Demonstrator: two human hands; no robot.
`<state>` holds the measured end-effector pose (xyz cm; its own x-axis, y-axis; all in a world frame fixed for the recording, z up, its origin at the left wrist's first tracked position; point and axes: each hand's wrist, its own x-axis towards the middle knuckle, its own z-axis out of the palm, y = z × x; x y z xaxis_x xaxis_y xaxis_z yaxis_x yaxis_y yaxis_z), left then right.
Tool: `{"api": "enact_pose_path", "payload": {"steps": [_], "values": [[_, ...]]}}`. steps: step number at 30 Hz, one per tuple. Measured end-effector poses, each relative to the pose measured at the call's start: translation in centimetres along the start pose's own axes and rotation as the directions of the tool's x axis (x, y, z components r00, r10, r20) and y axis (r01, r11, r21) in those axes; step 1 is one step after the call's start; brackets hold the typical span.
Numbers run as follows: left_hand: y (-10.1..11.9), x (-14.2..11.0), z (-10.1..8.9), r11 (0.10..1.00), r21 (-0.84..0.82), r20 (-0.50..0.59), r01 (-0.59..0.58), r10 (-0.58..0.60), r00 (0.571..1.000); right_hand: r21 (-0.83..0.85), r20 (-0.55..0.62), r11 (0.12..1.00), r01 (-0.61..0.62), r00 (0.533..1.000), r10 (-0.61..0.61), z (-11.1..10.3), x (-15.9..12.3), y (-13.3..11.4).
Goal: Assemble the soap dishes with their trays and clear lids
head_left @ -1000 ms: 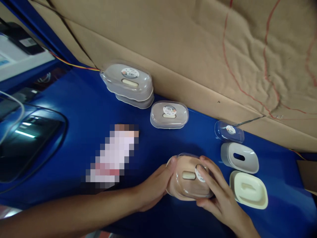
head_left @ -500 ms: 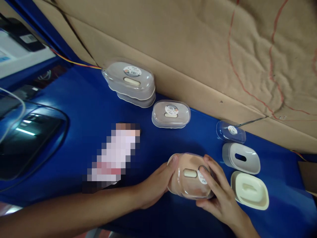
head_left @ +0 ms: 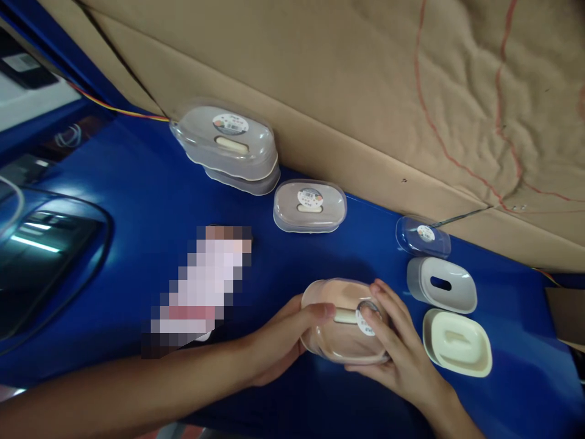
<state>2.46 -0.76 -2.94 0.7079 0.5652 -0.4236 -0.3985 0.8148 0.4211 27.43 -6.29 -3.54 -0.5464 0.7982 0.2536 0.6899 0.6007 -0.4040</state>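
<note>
Between both hands is a pinkish-beige soap box (head_left: 350, 347) under a clear lid, with a round label and a pale oblong piece in its slot. My left hand (head_left: 287, 332) grips its left end, thumb lying over the top beside the slot. Around the right end wraps my right hand (head_left: 395, 341), its fingers over the lid and label and its thumb at the lower edge. To the right sit a clear lid (head_left: 418, 239), a grey slotted tray (head_left: 459, 289) and a cream base dish (head_left: 478, 350), all separate.
Another lidded soap box (head_left: 311, 201) stands near the cardboard wall (head_left: 320, 79), and a stack of lidded boxes (head_left: 228, 146) is farther left. A blurred-out phone-shaped object (head_left: 201, 286) lies left of my hands. A dark glossy device (head_left: 50, 262) and cables are on the blue table (head_left: 150, 183).
My left thumb has slid from the box's left edge onto its top, up to the slot. My right hand keeps its hold. The whole view has shifted slightly.
</note>
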Motion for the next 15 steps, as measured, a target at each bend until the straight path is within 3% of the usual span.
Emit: {"api": "enact_pose_path", "payload": {"steps": [7, 11, 15], "values": [[0.6, -0.2, 0.4, 0.997, -0.080, 0.041, 0.016, -0.013, 0.999, 0.059, -0.071, 0.995, 0.077, 0.995, -0.073, -0.1, 0.1, 0.0], [0.8, 0.2, 0.3, 0.994, -0.083, 0.118, 0.067, -0.057, 0.991, 0.044, -0.132, 0.998, 0.046, 0.990, -0.039, -0.9, 0.1, 1.2], [0.6, 0.5, -0.1, 0.993, -0.098, 0.027, 0.065, -0.063, 0.998, -0.117, -0.178, 0.992, -0.052, 0.984, 0.031, -2.3, 1.2, 2.8]]}}
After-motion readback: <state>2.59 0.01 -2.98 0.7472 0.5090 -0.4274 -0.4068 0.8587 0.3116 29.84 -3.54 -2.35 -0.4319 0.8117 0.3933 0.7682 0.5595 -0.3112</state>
